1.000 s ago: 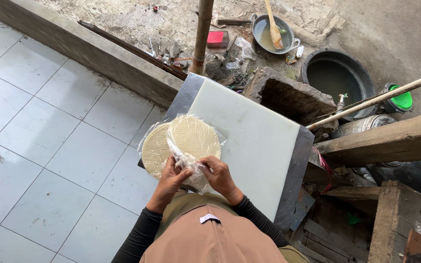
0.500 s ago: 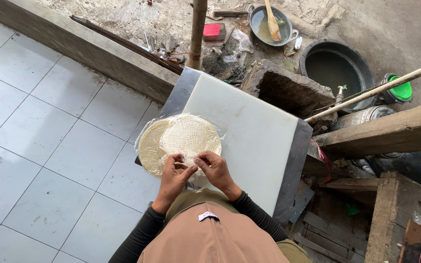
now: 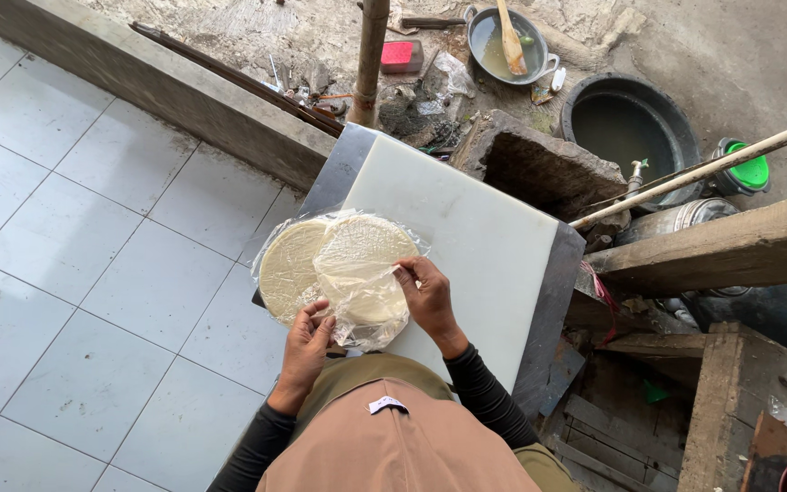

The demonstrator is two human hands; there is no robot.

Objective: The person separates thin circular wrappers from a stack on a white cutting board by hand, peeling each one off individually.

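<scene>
Fingers of our right hand (image 3: 428, 301) are pinched together on the near right edge of the clear plastic bag (image 3: 357, 305), at the rim of the upper round wafer (image 3: 366, 264). Fingers of our left hand (image 3: 307, 342) are curled and closed on the crumpled near end of the same bag, just below the lower round wafer (image 3: 289, 269).

Both pale discs lie flat inside the bag on the white board (image 3: 475, 237) that tops the table, overlapping, the upper one to the right and partly over the other. From our fingers the discs lie straight ahead, away from our body, with the bag's loose mouth at the near side between our two hands. Being round, the wafers have no long axis of their own (the pair together stretches left to right across the board's near left corner, hanging a little over the grey tiled floor (image 3: 75, 273)). Our right hand sits nearer the upper wafer, touching its edge through the plastic; our left is nearer the bunched opening and the lower disc.

Beyond the table we see a bamboo pole (image 3: 371, 55), a metal pan (image 3: 507, 41) with a wooden spoon (image 3: 509, 36) in it, a dark round basin (image 3: 630, 128) and a green-lidded container (image 3: 744, 169), all well apart from our hands.
</scene>
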